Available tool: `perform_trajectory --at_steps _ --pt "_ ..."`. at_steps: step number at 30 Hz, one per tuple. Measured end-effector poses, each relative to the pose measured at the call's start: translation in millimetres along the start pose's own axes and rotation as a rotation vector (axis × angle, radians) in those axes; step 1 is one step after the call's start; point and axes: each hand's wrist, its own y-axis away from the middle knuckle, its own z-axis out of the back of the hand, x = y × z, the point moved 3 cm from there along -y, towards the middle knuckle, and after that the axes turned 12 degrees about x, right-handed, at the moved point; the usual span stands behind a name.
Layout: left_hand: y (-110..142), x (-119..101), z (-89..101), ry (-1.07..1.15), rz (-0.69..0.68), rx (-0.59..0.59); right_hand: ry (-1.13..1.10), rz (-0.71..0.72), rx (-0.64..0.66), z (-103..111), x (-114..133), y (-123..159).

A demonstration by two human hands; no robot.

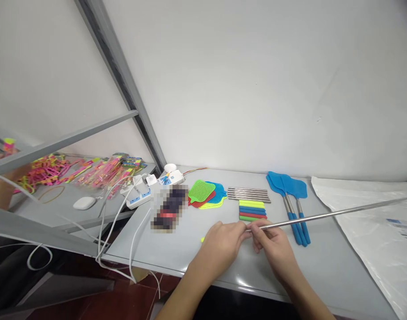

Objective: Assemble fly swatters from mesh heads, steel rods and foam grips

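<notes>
My left hand (223,242) and my right hand (272,240) meet over the grey table (323,262), both closed. My right hand pinches the near end of a long extended metal rod (333,214) that stretches to the right. My left hand grips something yellow-green, mostly hidden, whose tip (202,240) sticks out at its left side. Just beyond the hands lie coloured foam grips (252,210), a row of metal rods (249,194), a stack of swatter heads (205,194) and finished blue fly swatters (292,200).
A clear plastic bag (366,222) covers the table's right part. White power strips (140,193) with cables hang off the left edge. A grey metal frame (130,93) stands at left, with a second table holding pink and yellow toys (73,171) and a white case (84,203).
</notes>
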Motion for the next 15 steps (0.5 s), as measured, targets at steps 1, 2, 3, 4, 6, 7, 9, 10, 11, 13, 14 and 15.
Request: perform_trajectory --at_steps 1,2,3,4,6,7,9,10,11,13,14,15 --pt "0 1 -1.0 -0.018 0.006 0.005 0.009 0.017 -0.036 6 2 1" --pt "0 4 -1.1 -0.033 0.013 0.007 0.008 0.042 -0.077 14 5 2" --pt "2 9 -0.4 -0.044 0.026 0.005 -0.008 0.071 -0.121 23 9 3" --pt "4 14 0.7 -0.054 0.042 0.001 -0.034 0.100 -0.160 31 12 4" --pt "8 23 3.3 -0.060 0.068 -0.004 -0.096 0.137 -0.196 42 17 5" --pt "9 25 4.3 -0.060 0.072 -0.004 -0.119 0.145 -0.193 44 19 5" --pt "9 25 5.8 -0.070 0.066 -0.016 -0.130 0.159 -0.192 40 21 2" --pt "8 22 6.4 -0.080 0.060 -0.030 -0.113 0.157 -0.183 35 22 0" --pt "7 17 7.0 -0.091 0.047 -0.048 -0.085 0.148 -0.153 28 23 -1" --pt "5 7 8.4 -0.091 -0.005 -0.082 -0.006 0.110 -0.028 12 23 -5" --pt "4 4 9.2 -0.066 -0.041 -0.093 0.031 0.093 0.039 6 22 -6" --pt "5 3 10.2 -0.021 -0.075 -0.105 0.059 0.090 0.083 2 22 -6"
